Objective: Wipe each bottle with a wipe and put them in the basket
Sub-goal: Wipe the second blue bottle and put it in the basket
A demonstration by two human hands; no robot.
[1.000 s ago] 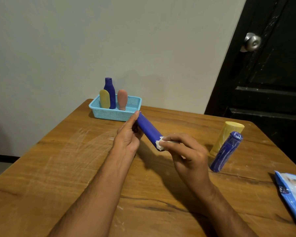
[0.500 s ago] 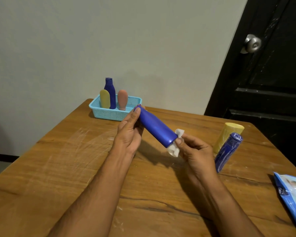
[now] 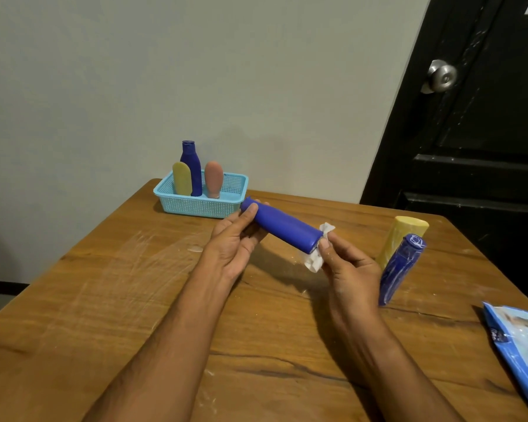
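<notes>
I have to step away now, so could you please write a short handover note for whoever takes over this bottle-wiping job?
Left hand: grips the cap end of the blue bottle, held above the table.
Right hand: pinches the white wipe against the bottle's base.
Done: three bottles stand in the basket, a yellow one, a dark blue one and a pink one.
Left: finish wiping the held bottle and put it in the basket, then wipe and put away the yellow bottle and the blue bottle on the right. The pack of wipes lies at the right edge.
</notes>
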